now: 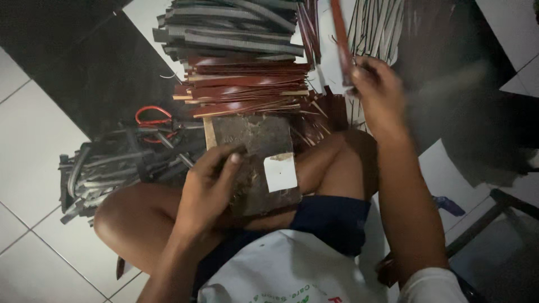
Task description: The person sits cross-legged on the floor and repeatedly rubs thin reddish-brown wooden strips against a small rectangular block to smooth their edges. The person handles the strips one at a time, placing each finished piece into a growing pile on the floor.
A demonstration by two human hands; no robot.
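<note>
My left hand (210,182) rests on a worn grey board (259,143) that lies across my crossed legs, thumb pressing its left edge. A small white patch (280,171) sits on the board's right side. My right hand (377,92) is raised beyond my knee and grips a long, thin reddish strip (340,39) that points up and away; the hand is blurred. Just past the board lies a stack of reddish-brown strips (247,90), with grey strips (236,31) piled on top.
A heap of dark grey strips (112,168) lies on the white tiled floor at left, with red-handled cutters (152,119) behind it. More thin strips (376,25) lean at the top right. A dark sheet (90,73) covers the floor at upper left.
</note>
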